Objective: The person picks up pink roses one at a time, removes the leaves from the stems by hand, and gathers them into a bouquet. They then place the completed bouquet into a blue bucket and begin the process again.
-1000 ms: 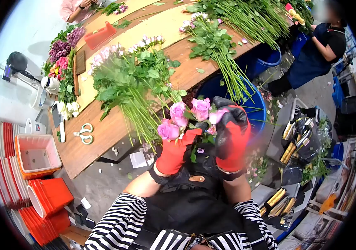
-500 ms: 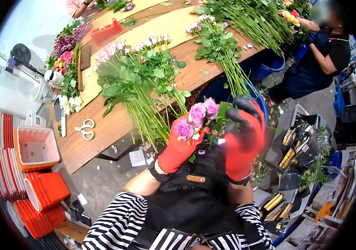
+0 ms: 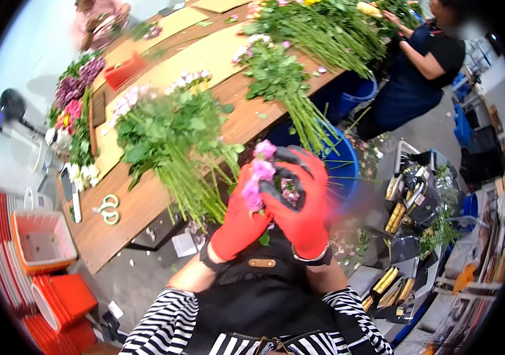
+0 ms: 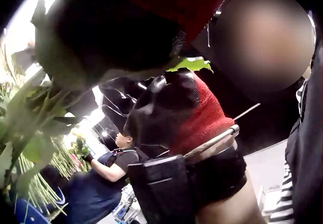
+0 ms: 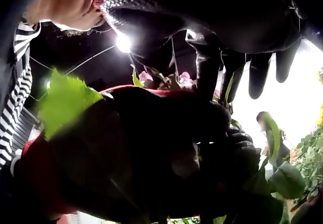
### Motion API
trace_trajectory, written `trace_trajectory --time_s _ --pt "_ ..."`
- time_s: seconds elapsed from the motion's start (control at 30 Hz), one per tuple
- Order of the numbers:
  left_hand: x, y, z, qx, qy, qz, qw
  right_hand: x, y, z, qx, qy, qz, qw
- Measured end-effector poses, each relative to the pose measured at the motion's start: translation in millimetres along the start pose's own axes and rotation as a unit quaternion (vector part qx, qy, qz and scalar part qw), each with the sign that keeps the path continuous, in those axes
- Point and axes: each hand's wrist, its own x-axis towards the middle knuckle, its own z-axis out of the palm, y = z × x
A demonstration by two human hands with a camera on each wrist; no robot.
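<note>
In the head view, pink-purple roses [image 3: 263, 170] form a small bunch in front of the apron. My left hand [image 3: 238, 222], in a red and black glove, grips the bunch below the blooms; its fingers are largely hidden. My right hand [image 3: 303, 204] reaches in from the other side, its thumb and fingertips bent loosely against the roses. The right wrist view has my right hand [image 5: 217, 17] above with several fingers apart and fairly straight, over my left hand [image 5: 136, 148] and green leaves [image 5: 286, 179]. The left wrist view is dark, with my left hand [image 4: 116, 32] close up.
A wooden table [image 3: 102, 236] bears scissors [image 3: 109, 209], heaps of cut stems [image 3: 175, 136] and an orange-red tray [image 3: 125, 71]. A blue bin [image 3: 347, 168] stands by its edge. Orange crates [image 3: 44, 236] are at left, a grey crate at right. Two people work across the table.
My right hand has come back from the right and touches the roses. The bunch has turned and moved slightly left with my left hand. The head view has shifted.
</note>
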Motion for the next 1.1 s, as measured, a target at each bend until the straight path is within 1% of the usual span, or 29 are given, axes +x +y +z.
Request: trace_trajectory --time_s 0.07,0.1,0.13,0.17,0.23,0.3,0.33,0.37,0.4,0.43,0.47,0.5,0.53,0.57,0.6,0.63,0.67,0.7,0.73,0.77,0.8,0.87,0.9,0.93,0.97,1.0,1.03,1.07,1.1 --pt "-5 1 -1 -0.158 -0.023 -0.098 0.982 2 3 -3 0.006 -0.024 -0.015 1.0" --pt "-7 2 -6 -0.288 -0.02 -0.182 0.94 2 5 -4 0.04 -0.025 -0.007 0.999" --pt "-7 6 -14 -0.407 -0.019 -0.264 0.874 -1 12 -1 0.055 -0.022 0.002 0.998" --pt "-5 14 -22 -0.45 -0.025 -0.325 0.831 -3 17 0 0.086 -0.018 0.015 0.996" --pt "-12 5 -30 -0.401 -0.075 -0.259 0.875 -6 31 1 0.148 -0.02 0.03 0.988" --pt "-18 -5 -27 -0.393 -0.062 -0.234 0.887 -3 31 -3 0.261 -0.029 0.112 0.958" --pt "-18 -7 -26 -0.388 -0.056 -0.222 0.893 -2 31 -5 0.317 -0.035 0.153 0.936" --pt "-16 -6 -22 -0.359 -0.034 -0.224 0.905 -2 32 -5 0.339 -0.03 0.157 0.927" --pt "-7 2 -21 -0.274 -0.028 -0.236 0.932 -2 31 -6 0.324 -0.028 0.163 0.931" --pt "1 10 -21 -0.187 -0.024 -0.249 0.95 -2 29 -8 0.309 -0.026 0.169 0.936" --pt "7 20 -18 -0.271 0.023 -0.24 0.932 -2 27 -8 0.294 -0.025 0.174 0.939" --pt "7 20 -17 -0.246 0.022 -0.22 0.944 -6 26 -8 0.33 -0.01 0.188 0.925" --pt "7 19 -16 -0.22 0.021 -0.201 0.954 -4 27 -8 0.277 -0.011 0.144 0.95" --pt "6 19 -15 -0.214 0.026 -0.202 0.955 -3 29 -9 0.222 -0.012 0.099 0.97" --pt "6 20 -14 -0.209 0.032 -0.203 0.956 -1 31 -10 0.167 -0.014 0.054 0.984" --pt "5 21 -14 -0.202 0.037 -0.206 0.957 -1 31 -9 0.161 -0.007 0.045 0.986" --pt "7 20 -14 -0.141 0.023 -0.136 0.98 0 31 -10 0.155 -0.003 0.037 0.987" --pt "13 18 -15 -0.078 0.008 -0.068 0.995 1 31 -12 0.15 -0.001 0.031 0.988" --pt "15 16 -17 -0.012 -0.008 -0.002 1.0 -2 29 -11 0.148 -0.001 0.026 0.989" --pt "12 19 -18 -0.031 0.023 -0.021 0.999 -8 24 -7 0.178 0.043 0.077 0.98" --pt "6 9 -17 -0.039 0.036 -0.084 0.995 -5 25 -7 0.259 0.054 0.084 0.961" --pt "-2 2 -25 0.019 0.013 -0.073 0.997 -8 25 -4 0.259 0.101 0.146 0.949" --pt "0 4 -28 0.06 -0.002 -0.046 0.997 -5 30 -6 0.216 0.086 0.109 0.966" --pt "-2 5 -26 -0.027 0.015 -0.091 0.995 -4 33 -7 0.17 0.074 0.07 0.98" --pt "-4 6 -23 -0.114 0.039 -0.132 0.984 -5 30 -6 0.169 0.073 0.099 0.978" --pt "-3 7 -20 -0.163 0.057 -0.138 0.975 -5 27 -5 0.159 0.068 0.101 0.98" --pt "0 8 -19 -0.175 0.061 -0.153 0.971 -5 24 -4 0.147 0.063 0.102 0.982" --pt "-3 3 -18 -0.151 0.049 -0.161 0.974 -6 21 -3 0.134 0.059 0.102 0.984" --pt "-6 -4 -18 -0.128 0.037 -0.169 0.976 -4 20 -2 0.108 0.048 0.075 0.99"
